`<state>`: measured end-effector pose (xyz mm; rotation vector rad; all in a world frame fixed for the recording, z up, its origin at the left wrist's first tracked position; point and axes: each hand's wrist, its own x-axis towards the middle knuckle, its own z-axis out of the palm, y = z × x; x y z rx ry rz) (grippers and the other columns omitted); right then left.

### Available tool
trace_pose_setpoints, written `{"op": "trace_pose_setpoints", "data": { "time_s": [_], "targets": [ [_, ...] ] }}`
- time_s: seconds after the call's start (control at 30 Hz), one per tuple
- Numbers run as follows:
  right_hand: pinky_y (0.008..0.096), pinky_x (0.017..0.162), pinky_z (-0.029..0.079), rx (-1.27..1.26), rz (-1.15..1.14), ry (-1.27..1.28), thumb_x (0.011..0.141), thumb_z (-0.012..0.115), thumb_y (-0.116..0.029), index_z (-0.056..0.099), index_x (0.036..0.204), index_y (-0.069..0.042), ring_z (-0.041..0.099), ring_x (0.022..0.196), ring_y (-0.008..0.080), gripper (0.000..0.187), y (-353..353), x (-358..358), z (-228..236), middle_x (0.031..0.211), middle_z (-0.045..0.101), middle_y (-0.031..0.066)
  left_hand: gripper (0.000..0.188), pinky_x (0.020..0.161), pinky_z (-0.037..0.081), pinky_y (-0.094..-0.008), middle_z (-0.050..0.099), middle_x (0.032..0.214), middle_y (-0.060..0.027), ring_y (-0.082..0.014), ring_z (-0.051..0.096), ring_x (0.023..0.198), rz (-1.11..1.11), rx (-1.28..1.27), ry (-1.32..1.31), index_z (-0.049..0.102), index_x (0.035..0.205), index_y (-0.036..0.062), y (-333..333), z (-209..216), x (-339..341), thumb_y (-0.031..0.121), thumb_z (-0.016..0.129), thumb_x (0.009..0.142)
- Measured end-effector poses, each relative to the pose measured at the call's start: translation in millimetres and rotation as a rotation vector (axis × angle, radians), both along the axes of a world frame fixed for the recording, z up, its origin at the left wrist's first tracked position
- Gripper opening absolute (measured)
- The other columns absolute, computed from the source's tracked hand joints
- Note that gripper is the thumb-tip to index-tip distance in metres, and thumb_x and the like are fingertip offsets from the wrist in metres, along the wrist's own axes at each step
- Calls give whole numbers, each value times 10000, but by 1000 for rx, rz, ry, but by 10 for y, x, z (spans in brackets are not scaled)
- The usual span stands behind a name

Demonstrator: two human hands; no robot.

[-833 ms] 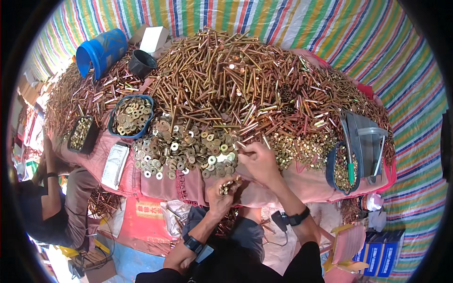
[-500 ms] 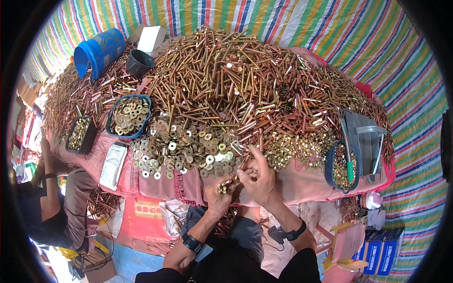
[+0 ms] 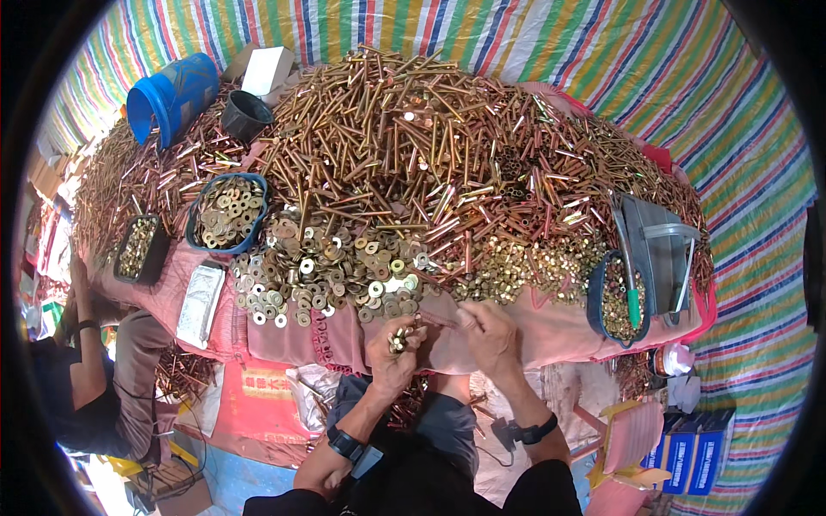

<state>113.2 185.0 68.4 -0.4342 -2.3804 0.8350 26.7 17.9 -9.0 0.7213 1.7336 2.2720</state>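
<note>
- Left hand (image 3: 393, 357), lower centre: grip closed around brass-coloured fasteners (image 3: 398, 340).
- Right hand (image 3: 493, 335), right of it: grip pinching a slim reddish rod (image 3: 441, 321), between both hands.
- Flat washers (image 3: 327, 273) heaped centre-left.

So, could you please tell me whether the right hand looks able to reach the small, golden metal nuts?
Probably yes: the right hand is just short of the small, golden metal nuts, with only pink cloth seemingly between, though it appears to hold a thin reddish rod.
</note>
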Motion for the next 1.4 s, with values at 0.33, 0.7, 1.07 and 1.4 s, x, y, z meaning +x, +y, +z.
{"op": "trace_pose_setpoints", "data": {
  "time_s": [0.33, 0.7, 1.07, 1.4],
  "targets": [
    [463, 695, 508, 138, 37, -294, 917, 732, -101, 740, 1101, -34, 642, 796, 385, 196, 268, 89, -185, 895, 597, 170, 267, 794, 601, -286, 778, 944, -107, -152, 758, 865, 32, -97, 113, 638, 1262, -38, -1, -94, -21, 105, 668, 1038],
    [548, 709, 502, 151, 104, -283, 956, 648, -137, 661, 1061, -36, 638, 818, 451, 146, 260, -4, -214, 968, 611, 211, 256, 758, 597, -298, 761, 911, -105, -175, 770, 850, -33, -92, 45, 688, 1225, 13, 10, -74, -41, -8, 662, 972],
    [403, 708, 546, -38, 185, -214, 949, 705, -110, 667, 1112, 16, 706, 824, 306, 210, 224, -32, -20, 991, 672, 172, 123, 732, 563, -319, 731, 891, -107, -185, 720, 811, 30, -211, 211, 720, 1040, -2, -22, 19, -52, -25, 699, 921],
    [314, 764, 571, -237, 342, -54, 925, 737, -36, 730, 1179, 39, 709, 883, 193, 265, -39, -170, 258, 1048, 713, 120, 145, 743, 568, -360, 723, 914, -138, -282, 724, 816, -35, -243, 237, 693, 976, 4, -3, 83, -98, -78, 672, 858]
  ]
}}
